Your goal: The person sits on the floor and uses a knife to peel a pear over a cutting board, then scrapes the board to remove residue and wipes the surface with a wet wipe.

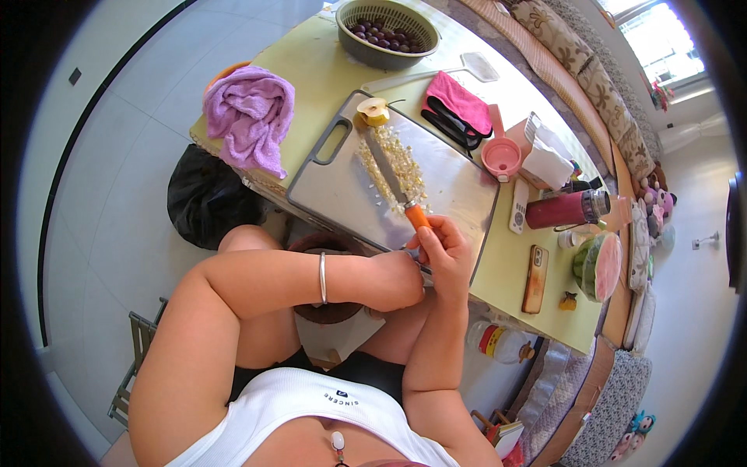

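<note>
My right hand (445, 247) is closed round the orange handle of a kitchen knife (387, 170). Its blade lies over finely chopped, pale yellow fruit (411, 173) on a metal-faced cutting board (331, 184) with a grey rim. At the board's far edge rests a cut half of a pear (374, 111), its core showing. My left hand (398, 280), with a silver bangle on its forearm, is curled at the board's near edge beside my right hand. Its fingertips are hidden, so what they hold, if anything, cannot be made out.
A colander (381, 58) of dark round fruit stands at the back, near a clear spatula (478, 67). A purple towel (249, 117) lies at the left. Rightward are a pink cloth (459, 103), a thermos (566, 208), a phone (535, 279) and cut watermelon (595, 267).
</note>
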`<control>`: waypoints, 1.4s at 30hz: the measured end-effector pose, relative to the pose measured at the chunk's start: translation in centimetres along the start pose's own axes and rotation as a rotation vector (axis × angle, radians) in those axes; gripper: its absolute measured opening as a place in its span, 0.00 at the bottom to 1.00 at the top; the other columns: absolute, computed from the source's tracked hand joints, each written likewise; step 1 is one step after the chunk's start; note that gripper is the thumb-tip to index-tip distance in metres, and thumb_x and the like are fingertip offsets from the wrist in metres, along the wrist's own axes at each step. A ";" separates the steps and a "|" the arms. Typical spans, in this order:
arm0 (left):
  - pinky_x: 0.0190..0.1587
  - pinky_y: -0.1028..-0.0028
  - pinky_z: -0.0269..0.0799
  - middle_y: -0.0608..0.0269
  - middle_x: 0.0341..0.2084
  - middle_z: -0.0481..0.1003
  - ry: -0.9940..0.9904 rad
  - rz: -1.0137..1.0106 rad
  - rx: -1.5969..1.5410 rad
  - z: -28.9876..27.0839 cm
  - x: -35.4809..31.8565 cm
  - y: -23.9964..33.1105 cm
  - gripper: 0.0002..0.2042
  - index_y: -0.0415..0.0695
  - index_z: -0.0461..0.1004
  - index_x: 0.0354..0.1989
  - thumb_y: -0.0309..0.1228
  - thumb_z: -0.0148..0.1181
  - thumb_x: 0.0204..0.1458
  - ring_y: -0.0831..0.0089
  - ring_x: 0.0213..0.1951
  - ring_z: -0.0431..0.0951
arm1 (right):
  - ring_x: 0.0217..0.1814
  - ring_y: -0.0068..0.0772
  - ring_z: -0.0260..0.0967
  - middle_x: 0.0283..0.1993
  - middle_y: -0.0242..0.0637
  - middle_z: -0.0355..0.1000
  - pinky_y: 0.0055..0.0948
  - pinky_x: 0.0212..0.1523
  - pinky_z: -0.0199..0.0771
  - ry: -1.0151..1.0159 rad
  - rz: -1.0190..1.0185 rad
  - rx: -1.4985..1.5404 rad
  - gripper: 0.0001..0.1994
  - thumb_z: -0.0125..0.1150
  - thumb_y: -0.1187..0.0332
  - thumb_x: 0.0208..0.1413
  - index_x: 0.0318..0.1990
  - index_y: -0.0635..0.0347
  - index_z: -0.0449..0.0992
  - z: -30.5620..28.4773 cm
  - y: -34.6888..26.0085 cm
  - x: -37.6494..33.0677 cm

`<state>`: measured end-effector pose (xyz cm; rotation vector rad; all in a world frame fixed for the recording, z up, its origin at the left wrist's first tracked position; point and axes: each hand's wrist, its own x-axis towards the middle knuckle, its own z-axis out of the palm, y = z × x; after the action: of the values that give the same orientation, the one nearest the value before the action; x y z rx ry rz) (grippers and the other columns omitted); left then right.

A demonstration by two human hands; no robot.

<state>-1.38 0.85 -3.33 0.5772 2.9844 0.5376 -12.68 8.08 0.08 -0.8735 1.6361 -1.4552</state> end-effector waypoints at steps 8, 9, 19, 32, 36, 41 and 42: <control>0.30 0.62 0.72 0.59 0.24 0.77 0.003 0.000 -0.020 -0.2 -0.1 0.0 0.05 0.44 0.76 0.21 0.30 0.57 0.43 0.61 0.31 0.78 | 0.25 0.13 0.64 0.29 0.32 0.75 0.14 0.23 0.60 0.020 0.018 -0.041 0.10 0.58 0.71 0.59 0.45 0.66 0.73 0.0 0.2 0.1; 0.30 0.62 0.72 0.60 0.24 0.77 0.030 0.008 -0.005 0.1 -0.1 -0.1 0.05 0.43 0.76 0.21 0.30 0.57 0.43 0.61 0.31 0.78 | 0.25 0.12 0.64 0.29 0.32 0.75 0.14 0.23 0.60 0.038 0.031 -0.092 0.10 0.58 0.71 0.59 0.45 0.66 0.73 0.1 0.2 0.2; 0.28 0.62 0.72 0.60 0.20 0.77 0.085 0.012 0.044 0.0 -0.2 0.1 0.05 0.44 0.76 0.19 0.29 0.58 0.42 0.61 0.28 0.79 | 0.22 0.12 0.62 0.27 0.33 0.75 0.14 0.22 0.59 0.070 0.023 -0.102 0.09 0.58 0.71 0.59 0.45 0.65 0.73 0.2 0.2 0.2; 0.28 0.63 0.71 0.60 0.19 0.76 0.100 -0.003 -0.018 -0.2 -0.4 0.0 0.05 0.45 0.75 0.18 0.30 0.57 0.42 0.61 0.27 0.78 | 0.21 0.11 0.60 0.27 0.31 0.74 0.13 0.21 0.58 0.084 -0.044 0.038 0.09 0.58 0.70 0.59 0.44 0.66 0.73 0.3 -0.2 0.0; 0.28 0.63 0.71 0.60 0.19 0.76 0.061 0.003 0.017 -0.8 -0.4 0.2 0.05 0.45 0.75 0.18 0.30 0.58 0.42 0.61 0.28 0.78 | 0.22 0.12 0.61 0.27 0.31 0.74 0.13 0.21 0.58 0.082 0.036 -0.032 0.09 0.58 0.70 0.59 0.44 0.66 0.73 0.0 0.1 0.3; 0.28 0.63 0.71 0.60 0.19 0.76 0.052 -0.008 -0.023 -0.9 -0.5 0.2 0.05 0.44 0.75 0.18 0.30 0.59 0.42 0.61 0.27 0.78 | 0.23 0.13 0.64 0.27 0.32 0.74 0.14 0.22 0.60 0.090 -0.029 -0.001 0.09 0.58 0.70 0.59 0.44 0.66 0.73 0.0 -0.2 -0.1; 0.28 0.63 0.71 0.60 0.18 0.76 0.058 0.000 -0.021 -0.7 -0.4 0.1 0.05 0.44 0.75 0.18 0.30 0.59 0.41 0.61 0.27 0.78 | 0.24 0.13 0.64 0.27 0.32 0.74 0.14 0.22 0.61 0.083 -0.009 -0.041 0.09 0.58 0.70 0.59 0.44 0.66 0.73 0.0 0.0 0.0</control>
<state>-1.09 0.57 -2.67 0.5705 3.0287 0.5946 -12.68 8.03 0.09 -0.8539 1.7307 -1.4860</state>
